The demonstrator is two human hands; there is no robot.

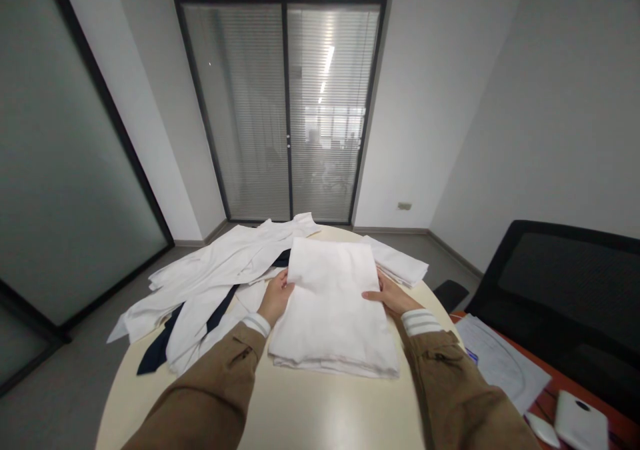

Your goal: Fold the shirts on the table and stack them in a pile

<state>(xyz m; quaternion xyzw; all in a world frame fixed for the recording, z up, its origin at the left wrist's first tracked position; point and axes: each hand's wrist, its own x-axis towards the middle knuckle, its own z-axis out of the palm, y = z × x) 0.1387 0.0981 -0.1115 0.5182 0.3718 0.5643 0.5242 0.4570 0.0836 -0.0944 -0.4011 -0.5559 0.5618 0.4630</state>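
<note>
A folded white cloth garment point(336, 317), in several layers, is between my two hands over the round table. Its far end looks lifted, while the near folded edge is low over the tabletop. My left hand point(277, 297) grips its left edge, thumb on top and fingers curled behind. On the opposite edge my right hand point(393, 293) does the same, its thumb lying across the top face. Most fingers of both hands are hidden by the cloth. Left of it lies a loose heap of white clothing point(220, 257), with a dark navy piece point(163, 343) showing underneath.
Another folded white cloth point(400, 261) lies at the far right of the cream table point(300, 417). To the right are a black mesh chair point(565, 297) and an orange surface with papers point(500, 357), a white mouse point(543, 430) and a white device point(583, 420). Glass doors point(285, 110) stand behind.
</note>
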